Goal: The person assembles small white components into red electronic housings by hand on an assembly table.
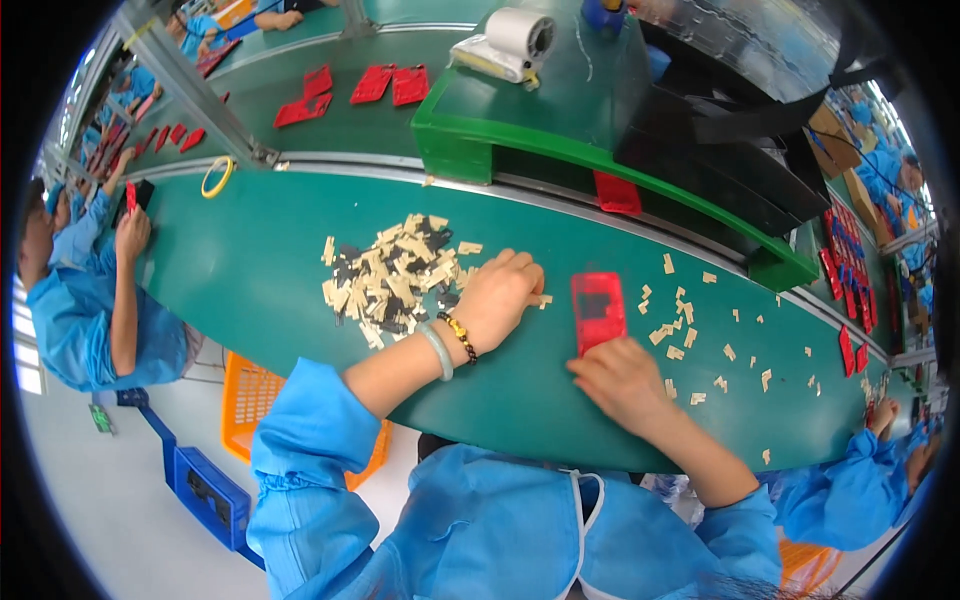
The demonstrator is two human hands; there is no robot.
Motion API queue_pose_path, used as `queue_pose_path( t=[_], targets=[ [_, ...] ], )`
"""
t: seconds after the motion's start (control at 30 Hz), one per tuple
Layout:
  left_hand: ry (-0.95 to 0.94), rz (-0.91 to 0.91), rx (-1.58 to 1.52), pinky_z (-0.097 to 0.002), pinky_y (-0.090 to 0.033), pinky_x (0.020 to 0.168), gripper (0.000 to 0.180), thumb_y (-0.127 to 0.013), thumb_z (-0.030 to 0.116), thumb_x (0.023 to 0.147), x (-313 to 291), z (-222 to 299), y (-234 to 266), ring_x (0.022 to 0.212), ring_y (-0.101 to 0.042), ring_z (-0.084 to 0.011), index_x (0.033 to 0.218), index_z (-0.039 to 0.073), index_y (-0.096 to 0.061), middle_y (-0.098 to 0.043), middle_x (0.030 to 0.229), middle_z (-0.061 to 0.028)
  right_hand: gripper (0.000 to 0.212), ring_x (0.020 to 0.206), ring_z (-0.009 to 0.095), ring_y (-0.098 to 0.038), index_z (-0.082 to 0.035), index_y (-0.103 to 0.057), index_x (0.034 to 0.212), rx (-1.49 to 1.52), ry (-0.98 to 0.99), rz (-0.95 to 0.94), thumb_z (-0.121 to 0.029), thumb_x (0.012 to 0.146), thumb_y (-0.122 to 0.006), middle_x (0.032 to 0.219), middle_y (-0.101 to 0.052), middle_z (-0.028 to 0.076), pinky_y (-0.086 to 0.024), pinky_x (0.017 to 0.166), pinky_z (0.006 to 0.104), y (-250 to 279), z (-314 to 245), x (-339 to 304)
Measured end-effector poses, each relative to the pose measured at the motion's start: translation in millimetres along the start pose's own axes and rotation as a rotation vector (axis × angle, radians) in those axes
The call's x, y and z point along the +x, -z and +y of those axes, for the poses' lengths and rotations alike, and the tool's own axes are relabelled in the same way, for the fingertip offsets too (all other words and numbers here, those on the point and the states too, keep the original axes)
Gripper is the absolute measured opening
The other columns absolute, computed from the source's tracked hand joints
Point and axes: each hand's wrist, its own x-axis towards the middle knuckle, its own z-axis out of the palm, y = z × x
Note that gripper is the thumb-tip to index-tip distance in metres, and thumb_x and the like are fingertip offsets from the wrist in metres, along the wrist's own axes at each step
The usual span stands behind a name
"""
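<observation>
My right hand (622,385) grips the lower end of a flat red rectangular plastic case (598,305), which has a dark patch on its upper part. To the left of it my left hand (498,300) is closed, fingers bent downward. A small beige notched piece (541,300) shows at its fingertips, seemingly pinched there. Just beyond that wrist lies a heap of beige and black small pieces (385,275), partly hidden by the hand. Several loose beige pieces (684,312) are scattered on the table to the right of the red case.
The green table (250,240) borders a conveyor with red cases (374,84). A green-edged shelf (560,145) stands ahead, bearing a white roll (520,33) and black bins (720,150). Yellow tape (217,177) lies at the far left. Co-workers in blue sit on both sides; an orange basket (240,400) stands below.
</observation>
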Motion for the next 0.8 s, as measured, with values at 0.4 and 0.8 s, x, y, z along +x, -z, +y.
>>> queue_pose_path(
  t=[0.4, 0.8],
  targets=[
    [0.305, 0.254, -1.101, -0.0224, -0.047, 0.071, 0.031, -0.056, -0.010, 0.087, 16.0, 70.1, 16.6, 0.078, -0.057, -0.0110, 0.116, -0.001, -0.055, -0.059, 0.086, -0.0036, 0.046, 0.083, 0.010, -0.059, -0.002, -0.053, 0.126, 1.116, -0.520, 0.413, 0.002, 0.083, -0.070, 0.108, -0.053, 0.007, -0.051, 0.070, 0.0237, -3.5, 0.5, 45.5],
    [0.325, 0.288, -1.190, -0.0231, -0.045, 0.070, 0.012, -0.061, 0.010, 0.095, 10.0, 69.0, -28.9, 0.075, -0.056, -0.0105, 0.088, 0.000, -0.060, -0.062, 0.088, -0.0061, 0.010, 0.075, 0.012, -0.061, 0.002, -0.063, 0.096, 1.079, -0.526, 0.541, 0.002, 0.086, -0.065, 0.093, -0.062, 0.006, -0.050, 0.066, 0.0246, 3.1, 20.1, 30.6]
  ],
)
